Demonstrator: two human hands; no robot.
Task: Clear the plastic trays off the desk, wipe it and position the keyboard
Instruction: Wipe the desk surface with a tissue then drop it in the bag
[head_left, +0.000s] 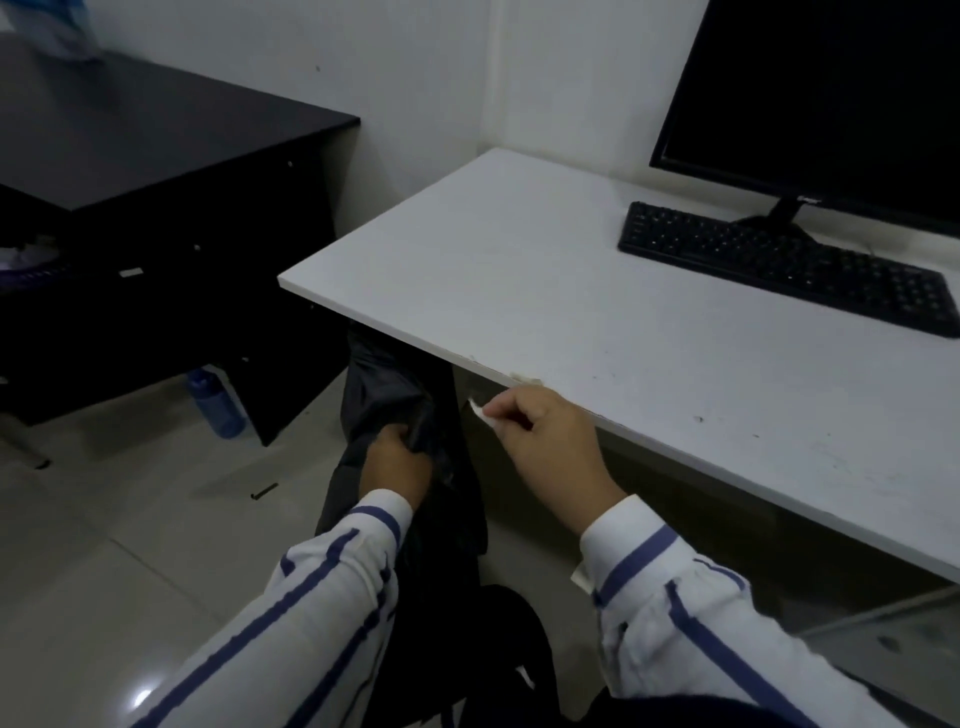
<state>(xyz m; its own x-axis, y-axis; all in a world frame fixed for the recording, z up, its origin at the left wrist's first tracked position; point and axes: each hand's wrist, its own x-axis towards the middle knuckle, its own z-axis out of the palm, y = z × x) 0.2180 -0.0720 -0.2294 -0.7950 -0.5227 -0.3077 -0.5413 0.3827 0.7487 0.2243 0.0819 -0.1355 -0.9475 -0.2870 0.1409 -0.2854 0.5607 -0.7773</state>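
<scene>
The white desk (545, 291) fills the right half of the view, with small specks and smudges on its surface. A black keyboard (789, 265) lies angled at its far right, in front of a dark monitor (831, 98). No plastic trays are in sight. Below the desk's front edge, my left hand (397, 460) grips the rim of a black plastic bag (389, 395) that hangs down beside the desk. My right hand (550, 441) is just under the desk edge, pinching a small white scrap (480, 413) between its fingertips, beside the bag's mouth.
A black desk (156, 135) stands at the left, across a narrow gap. A blue water bottle (215, 402) sits on the tiled floor under it. A purple-rimmed bin (36, 265) shows at the far left. A black chair seat (514, 654) is below my arms.
</scene>
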